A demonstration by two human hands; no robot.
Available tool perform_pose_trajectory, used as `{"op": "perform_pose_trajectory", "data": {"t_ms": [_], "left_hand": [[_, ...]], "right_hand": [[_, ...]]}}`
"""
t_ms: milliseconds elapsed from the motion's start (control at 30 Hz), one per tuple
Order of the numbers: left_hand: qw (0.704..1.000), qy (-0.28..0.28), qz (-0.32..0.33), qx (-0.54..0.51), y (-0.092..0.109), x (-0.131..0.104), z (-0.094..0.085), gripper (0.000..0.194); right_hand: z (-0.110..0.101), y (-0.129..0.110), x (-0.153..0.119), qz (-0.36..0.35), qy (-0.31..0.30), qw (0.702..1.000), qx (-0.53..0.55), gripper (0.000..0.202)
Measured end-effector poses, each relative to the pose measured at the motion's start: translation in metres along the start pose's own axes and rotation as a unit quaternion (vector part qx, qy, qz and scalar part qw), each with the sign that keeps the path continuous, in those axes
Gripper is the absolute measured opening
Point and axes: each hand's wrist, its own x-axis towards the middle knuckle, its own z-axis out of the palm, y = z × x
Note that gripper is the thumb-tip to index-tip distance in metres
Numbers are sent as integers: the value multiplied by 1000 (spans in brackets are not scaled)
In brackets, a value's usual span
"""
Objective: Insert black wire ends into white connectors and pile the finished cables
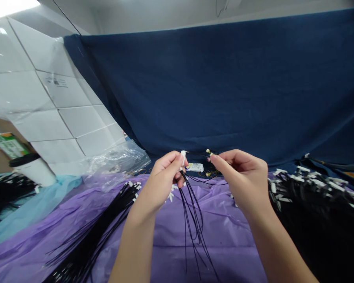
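Note:
Raised over the purple cloth, my left hand (168, 171) is closed in a pinch on a small white connector (183, 155). Several thin black wires (191, 208) hang down from it. To the right, my right hand (243, 171) is also closed, its thumb and forefinger pinching something thin with small pale, yellowish ends (209, 152); it looks like wire, but the detail is too fine to be sure. A dark strand runs between the two hands. Behind them lies a white labelled piece (195, 167).
Bundles of black wires with white connectors lie at left (106, 224) and right (312, 212) on the purple cloth (218, 239). Farther left stand a lidded white cup (35, 169), clear plastic wrap (115, 161) and stacked white boxes (47, 90). A dark blue curtain (224, 86) hangs behind.

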Motion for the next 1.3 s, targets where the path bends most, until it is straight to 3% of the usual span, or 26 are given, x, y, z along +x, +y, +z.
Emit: {"op": "perform_pose_trajectory", "data": {"t_ms": [200,667,1133,1300], "left_hand": [[1000,2,6,11,0,0,1,29],[999,25,10,21,3,0,5,27],[999,11,9,33,5,-2,4,28],[998,-16,15,51,5,-2,2,30]], "right_hand": [[-2,-2,1,7,-7,1000,-15,17],[-3,-1,3,121,-56,988,72,26],[-1,-4,-1,84,-59,993,62,23],[-2,-4,-3,14,-66,998,6,19]]}}
